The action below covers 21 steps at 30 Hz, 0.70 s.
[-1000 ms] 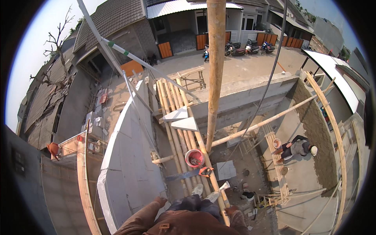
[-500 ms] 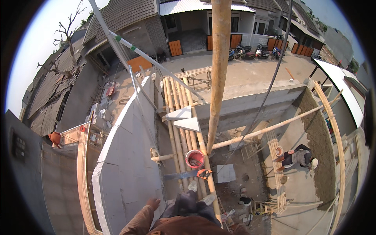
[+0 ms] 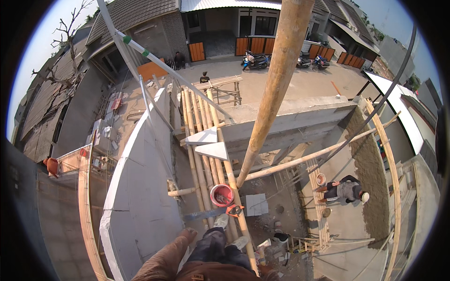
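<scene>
Okay, you're standing on bamboo poles: left hand loosely open, looks empty, by block wall; right hand, can't tell. Next step calls for clearing saw.

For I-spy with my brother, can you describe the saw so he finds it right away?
Find the row of bamboo poles. Look between the red bucket and the person's pale shoes. The saw lies there across the poles, and unlike the round bucket it is long and flat, with an orange-and-black handle at its right end.
</scene>
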Each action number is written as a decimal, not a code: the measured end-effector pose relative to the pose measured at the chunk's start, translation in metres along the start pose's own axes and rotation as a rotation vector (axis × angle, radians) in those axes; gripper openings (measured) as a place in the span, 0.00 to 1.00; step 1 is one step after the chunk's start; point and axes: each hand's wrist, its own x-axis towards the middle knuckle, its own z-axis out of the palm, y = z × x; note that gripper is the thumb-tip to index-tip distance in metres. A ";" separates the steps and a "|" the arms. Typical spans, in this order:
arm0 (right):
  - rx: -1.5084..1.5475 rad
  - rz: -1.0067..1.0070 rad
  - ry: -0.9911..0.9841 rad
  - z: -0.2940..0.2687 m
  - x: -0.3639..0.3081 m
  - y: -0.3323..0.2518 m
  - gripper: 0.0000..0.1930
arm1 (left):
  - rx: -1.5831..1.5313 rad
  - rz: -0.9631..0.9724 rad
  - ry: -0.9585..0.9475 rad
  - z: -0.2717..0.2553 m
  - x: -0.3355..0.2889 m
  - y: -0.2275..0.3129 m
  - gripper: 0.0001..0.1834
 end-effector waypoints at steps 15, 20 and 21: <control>-0.916 -0.340 -0.171 0.065 -0.039 -0.033 0.36 | 0.679 0.233 -0.347 0.047 0.164 -0.005 0.31; -1.001 -0.377 0.021 0.059 -0.021 -0.034 0.30 | 0.534 0.213 -0.415 0.035 0.158 0.113 0.34; -1.007 -0.376 0.027 0.064 -0.021 -0.042 0.28 | 0.502 0.196 -0.400 0.027 0.159 0.115 0.33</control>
